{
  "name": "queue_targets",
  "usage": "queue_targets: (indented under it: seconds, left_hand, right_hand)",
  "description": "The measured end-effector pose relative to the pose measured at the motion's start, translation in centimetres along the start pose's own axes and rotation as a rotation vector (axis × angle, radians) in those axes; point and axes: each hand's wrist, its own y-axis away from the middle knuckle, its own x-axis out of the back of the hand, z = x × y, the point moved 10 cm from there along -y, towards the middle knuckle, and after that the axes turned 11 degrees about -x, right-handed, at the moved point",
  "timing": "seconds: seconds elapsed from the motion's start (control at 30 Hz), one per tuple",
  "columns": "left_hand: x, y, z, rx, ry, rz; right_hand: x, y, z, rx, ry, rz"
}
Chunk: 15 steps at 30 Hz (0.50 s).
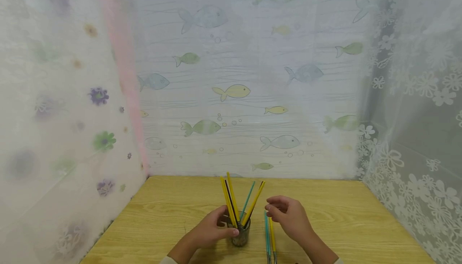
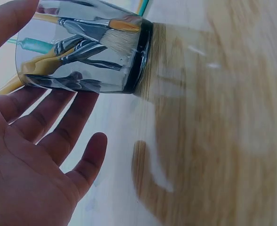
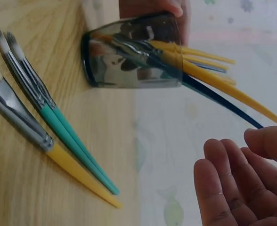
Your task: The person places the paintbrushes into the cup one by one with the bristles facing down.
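A dark-tinted glass (image 1: pixel 241 238) stands upright on the wooden table with several paintbrushes in it, bristles down. Their handles are yellow (image 1: pixel 231 193), black and teal (image 1: pixel 249 195). My left hand (image 1: pixel 207 228) holds the glass from the left, thumb on the near side and fingers around the far side. In the left wrist view the bristles (image 2: pixel 122 40) show through the glass wall. My right hand (image 1: pixel 290 218) hovers right of the glass, fingers loosely bent with nothing between them. Below it lie two teal brushes (image 3: pixel 75 136) and a yellow flat brush (image 3: pixel 77 172), side by side.
The wooden table (image 1: pixel 162 204) reaches back to a pale curtain (image 1: pixel 249 63) printed with fish. A flowered curtain (image 1: pixel 65 115) hangs along the left side, and a sheer one with white flowers (image 1: pixel 426 155) along the right.
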Motion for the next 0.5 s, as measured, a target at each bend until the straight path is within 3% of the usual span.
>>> queue_targets:
  seconds: [0.3,0.5]
  left_hand:
    - [0.6,0.3,-0.4,0.038,-0.008,0.026]
    - [1.2,0.5,-0.9,0.061,-0.018,0.051]
  right_hand:
    - [2.1,-0.8,0.8,-0.003,0.153,0.088]
    - [3.2,-1.6,2.2,-0.051,0.146,0.085]
